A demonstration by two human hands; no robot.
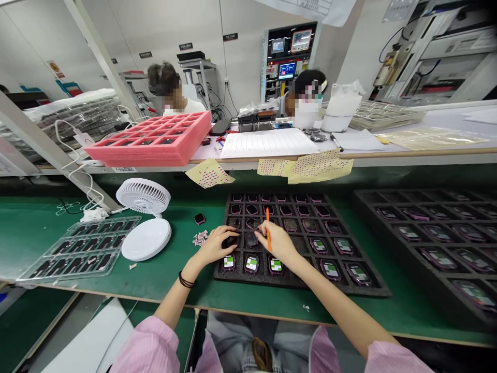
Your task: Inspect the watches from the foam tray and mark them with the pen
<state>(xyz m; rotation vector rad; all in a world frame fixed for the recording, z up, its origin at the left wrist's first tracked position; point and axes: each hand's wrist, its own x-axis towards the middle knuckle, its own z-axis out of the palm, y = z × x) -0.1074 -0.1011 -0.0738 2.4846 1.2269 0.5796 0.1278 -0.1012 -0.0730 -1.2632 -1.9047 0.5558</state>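
A black foam tray (289, 282) holds rows of watch-like devices with pinkish-purple rims; several in the near rows show lit green and white screens. My left hand (215, 243) reaches over the tray's left side, its thumb and fingers curled around a dark-screened device (232, 240). My right hand (277, 241) is closed around an orange pen-like tool (268, 228), which stands nearly upright above the tray. Between my hands sits another dark device (251, 238) in its compartment. The right fingertips are at the device just behind it.
Right of the tray lies a second black foam tray (417, 264) of devices. To the left are a lone device (199, 218), small scraps (200, 238), a white fan (144, 239) and a clear tray (27, 274). A pink foam tray (182, 150) rests on the shelf; two people sit beyond.
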